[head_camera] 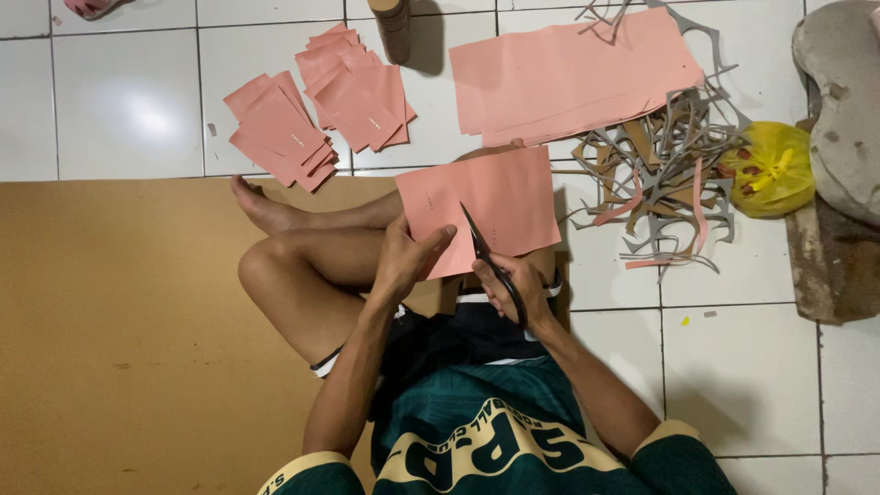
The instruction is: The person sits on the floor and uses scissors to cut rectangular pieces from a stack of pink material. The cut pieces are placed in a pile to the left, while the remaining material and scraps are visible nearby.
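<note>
A pink sheet [495, 197] is held over my lap. My left hand [408, 257] pinches its lower left edge, thumb on top. My right hand [515, 291] grips black scissors [481, 243], whose blades cut up into the sheet from its bottom edge. I sit cross-legged, one bare foot [261, 206] stretched to the left on a brown board [119, 339].
Two fanned stacks of small cut pink pieces [316, 101] lie on the white tiles ahead. Larger pink sheets [568, 73] lie to the right, beside a heap of grey and brown offcuts [665, 174]. A yellow plastic bag [775, 170] and a cardboard tube [392, 27] stand nearby.
</note>
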A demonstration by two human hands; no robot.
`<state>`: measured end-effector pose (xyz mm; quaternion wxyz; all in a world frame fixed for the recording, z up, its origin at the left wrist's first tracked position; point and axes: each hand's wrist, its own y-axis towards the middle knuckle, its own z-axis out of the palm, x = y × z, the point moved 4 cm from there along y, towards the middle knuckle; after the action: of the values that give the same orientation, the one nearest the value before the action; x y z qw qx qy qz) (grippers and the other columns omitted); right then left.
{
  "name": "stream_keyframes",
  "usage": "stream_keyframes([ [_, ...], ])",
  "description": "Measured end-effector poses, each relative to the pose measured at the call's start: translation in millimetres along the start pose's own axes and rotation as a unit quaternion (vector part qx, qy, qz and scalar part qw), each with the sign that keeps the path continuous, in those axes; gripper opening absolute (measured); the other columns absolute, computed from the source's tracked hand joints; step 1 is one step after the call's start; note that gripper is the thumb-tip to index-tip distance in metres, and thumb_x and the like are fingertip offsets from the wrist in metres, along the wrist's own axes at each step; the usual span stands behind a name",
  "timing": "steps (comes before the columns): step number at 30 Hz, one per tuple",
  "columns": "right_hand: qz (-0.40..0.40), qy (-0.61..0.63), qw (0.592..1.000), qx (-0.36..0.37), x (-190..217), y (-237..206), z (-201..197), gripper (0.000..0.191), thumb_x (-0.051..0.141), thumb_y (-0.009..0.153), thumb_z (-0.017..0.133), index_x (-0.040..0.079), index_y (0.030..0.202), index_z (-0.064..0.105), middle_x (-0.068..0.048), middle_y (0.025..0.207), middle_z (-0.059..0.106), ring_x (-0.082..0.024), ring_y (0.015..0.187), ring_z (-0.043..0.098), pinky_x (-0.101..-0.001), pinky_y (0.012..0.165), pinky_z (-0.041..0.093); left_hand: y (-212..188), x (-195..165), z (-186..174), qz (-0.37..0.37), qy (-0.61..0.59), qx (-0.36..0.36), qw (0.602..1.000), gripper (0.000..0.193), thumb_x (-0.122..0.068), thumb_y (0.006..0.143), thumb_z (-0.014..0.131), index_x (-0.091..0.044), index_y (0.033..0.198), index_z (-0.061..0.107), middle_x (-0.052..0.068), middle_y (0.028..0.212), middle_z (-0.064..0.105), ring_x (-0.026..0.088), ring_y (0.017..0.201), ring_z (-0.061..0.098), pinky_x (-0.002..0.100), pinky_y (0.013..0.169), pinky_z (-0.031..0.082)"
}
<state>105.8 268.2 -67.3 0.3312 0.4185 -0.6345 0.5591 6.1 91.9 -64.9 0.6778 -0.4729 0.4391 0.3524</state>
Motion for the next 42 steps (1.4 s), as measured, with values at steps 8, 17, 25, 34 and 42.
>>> stream_keyframes([
  [8, -0.032, 0.025, 0.999, -0.003, 10, 7, 0, 0.057, 0.060, 0.094, 0.061, 0.005, 0.077, 0.058, 0.003, 0.052, 0.049, -0.005, 0.040, 0.049, -0.0230, 0.036, 0.040, -5, -3, 6, -0.001, -0.020, 0.036, 0.999, 0.035, -0.014, 0.089, 0.077, 0.003, 0.116, 0.066, 0.007, 0.099, 0.074, 0.009, 0.083, 0.067, 0.025, 0.072, 0.057],
  [17, -0.119, -0.017, 0.992, -0.030, 23, 17, -4, 0.054, 0.055, 0.101, 0.062, 0.006, 0.078, 0.060, 0.003, 0.056, 0.049, -0.004, 0.046, 0.047, -0.0224, 0.041, 0.038, -16, -10, 9, -0.022, -0.027, 0.052, 0.998, 0.034, -0.013, 0.089, 0.078, 0.004, 0.116, 0.066, 0.007, 0.098, 0.072, 0.010, 0.082, 0.065, 0.026, 0.070, 0.055],
  [25, -0.070, 0.038, 0.997, -0.023, 24, 25, -7, 0.050, 0.051, 0.098, 0.061, 0.003, 0.083, 0.065, 0.002, 0.055, 0.050, -0.006, 0.040, 0.048, -0.0225, 0.037, 0.037, -20, -6, -8, -0.023, -0.007, 0.018, 1.000, 0.038, -0.025, 0.091, 0.073, 0.001, 0.118, 0.068, 0.007, 0.100, 0.074, 0.009, 0.084, 0.067, 0.024, 0.073, 0.056],
  [34, -0.065, 0.117, 0.991, 0.016, 1, 34, -8, 0.050, 0.047, 0.105, 0.049, -0.001, 0.103, 0.062, 0.000, 0.063, 0.049, -0.007, 0.045, 0.047, -0.0228, 0.040, 0.037, 25, 48, -124, 0.102, -0.273, -0.242, 0.925, 0.022, -0.013, 0.095, 0.075, -0.002, 0.113, 0.068, 0.004, 0.102, 0.072, 0.014, 0.092, 0.068, 0.029, 0.084, 0.057],
  [42, -0.039, 0.153, 0.987, 0.010, -8, 33, -3, 0.054, 0.048, 0.104, 0.049, -0.005, 0.102, 0.060, -0.002, 0.062, 0.045, -0.009, 0.044, 0.044, -0.0241, 0.038, 0.036, 88, 50, -150, 0.198, -0.533, -0.224, 0.791, 0.042, -0.014, 0.100, 0.065, -0.002, 0.137, 0.051, 0.013, 0.121, 0.062, 0.027, 0.112, 0.064, 0.049, 0.110, 0.052],
])
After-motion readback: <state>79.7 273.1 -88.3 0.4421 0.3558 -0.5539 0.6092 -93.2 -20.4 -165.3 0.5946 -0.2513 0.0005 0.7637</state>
